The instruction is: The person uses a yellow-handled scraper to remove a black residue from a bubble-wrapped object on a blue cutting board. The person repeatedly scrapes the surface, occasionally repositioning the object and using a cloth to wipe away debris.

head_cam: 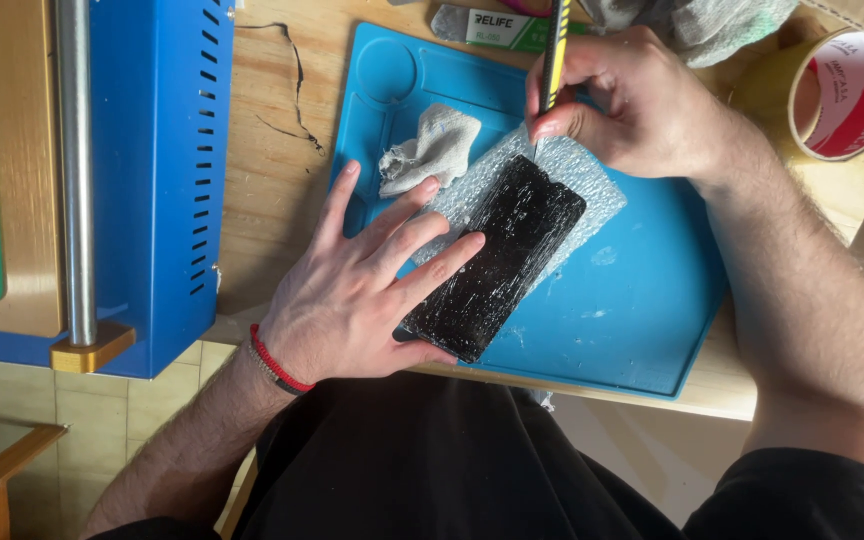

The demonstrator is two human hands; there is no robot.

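A cracked phone (497, 262) lies on bubble wrap (592, 190) on a blue mat (642, 300). The left hand (352, 290), fingers spread flat, pins its lower edge steady. The right hand (622, 100) pinches a thin tool (552, 60), tip at the top edge.

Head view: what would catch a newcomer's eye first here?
The black, badly cracked phone screen lies at centre on bubble wrap over a blue rubber work mat. The left hand presses it flat, while the right hand works a thin yellow-and-black tool at its top edge.
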